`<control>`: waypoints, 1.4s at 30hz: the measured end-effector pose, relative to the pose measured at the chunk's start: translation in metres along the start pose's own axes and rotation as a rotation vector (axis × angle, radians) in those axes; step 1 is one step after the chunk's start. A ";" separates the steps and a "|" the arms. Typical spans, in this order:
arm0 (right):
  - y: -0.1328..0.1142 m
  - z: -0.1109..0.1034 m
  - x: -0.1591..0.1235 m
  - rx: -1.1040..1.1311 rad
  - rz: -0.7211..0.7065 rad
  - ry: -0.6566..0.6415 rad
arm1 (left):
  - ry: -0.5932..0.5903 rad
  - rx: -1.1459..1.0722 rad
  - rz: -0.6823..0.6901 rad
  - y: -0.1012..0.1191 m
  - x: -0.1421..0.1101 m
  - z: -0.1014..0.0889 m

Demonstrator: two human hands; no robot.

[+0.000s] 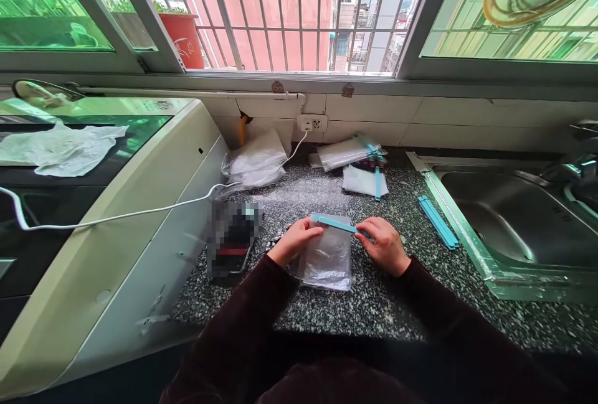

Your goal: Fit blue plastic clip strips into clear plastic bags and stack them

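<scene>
A light-blue sealing strip (pixel 337 224) lies slantwise across the top of a clear plastic bag (pixel 327 262) on the counter. My left hand (pixel 298 240) is closed at the bag's upper left corner, its thumb on the plastic just below the strip's left end. At the strip's right end, my right hand (pixel 384 246) pinches it between thumb and fingers. What the left fingertips do behind the bag is hidden. Farther right, several blue strips (pixel 438 222) lie together by the sink.
Behind my hands are more clear bags with blue strips (pixel 352 152) and a pile of plastic bags (pixel 256 158). A partly blurred dark phone-like object (pixel 233 239) lies left. A steel sink (pixel 514 205) is right; a white cable (pixel 140 215) crosses the appliance (pixel 154 248) to an outlet (pixel 312 122).
</scene>
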State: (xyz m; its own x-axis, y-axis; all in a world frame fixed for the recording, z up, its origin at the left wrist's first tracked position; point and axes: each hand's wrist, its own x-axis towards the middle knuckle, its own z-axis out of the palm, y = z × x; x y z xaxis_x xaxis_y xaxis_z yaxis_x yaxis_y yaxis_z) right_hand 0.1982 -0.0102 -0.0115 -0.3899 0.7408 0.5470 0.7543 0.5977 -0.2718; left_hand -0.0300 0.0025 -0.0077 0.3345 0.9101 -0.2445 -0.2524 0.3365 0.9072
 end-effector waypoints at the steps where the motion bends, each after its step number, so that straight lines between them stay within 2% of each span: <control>1: 0.000 0.000 0.000 0.002 0.002 -0.001 | -0.009 0.006 0.004 0.000 0.000 0.000; 10: -0.001 0.001 -0.002 -0.014 -0.005 -0.025 | 0.097 0.016 0.027 -0.007 0.004 0.001; 14: -0.007 0.003 0.000 -0.022 -0.015 0.007 | 0.130 -0.016 0.016 -0.009 0.005 0.004; 21: -0.023 0.008 0.005 -0.046 -0.079 0.001 | 0.093 0.002 0.006 -0.015 0.004 0.009; 29: -0.021 0.011 0.002 -0.011 -0.082 0.009 | 0.081 -0.109 -0.029 -0.010 0.000 0.017; 36: -0.022 0.012 0.001 -0.038 -0.073 0.138 | 0.073 -0.129 -0.001 -0.016 0.000 0.018; 42: -0.023 0.010 0.001 -0.018 -0.053 0.173 | 0.061 -0.161 0.022 -0.017 -0.002 0.019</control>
State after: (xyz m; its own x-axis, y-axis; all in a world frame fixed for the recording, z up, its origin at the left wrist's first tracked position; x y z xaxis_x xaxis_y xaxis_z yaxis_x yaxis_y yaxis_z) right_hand 0.1748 -0.0200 -0.0129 -0.3336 0.6439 0.6885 0.7453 0.6274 -0.2256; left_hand -0.0087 -0.0095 -0.0165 0.2729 0.9289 -0.2502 -0.4026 0.3465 0.8473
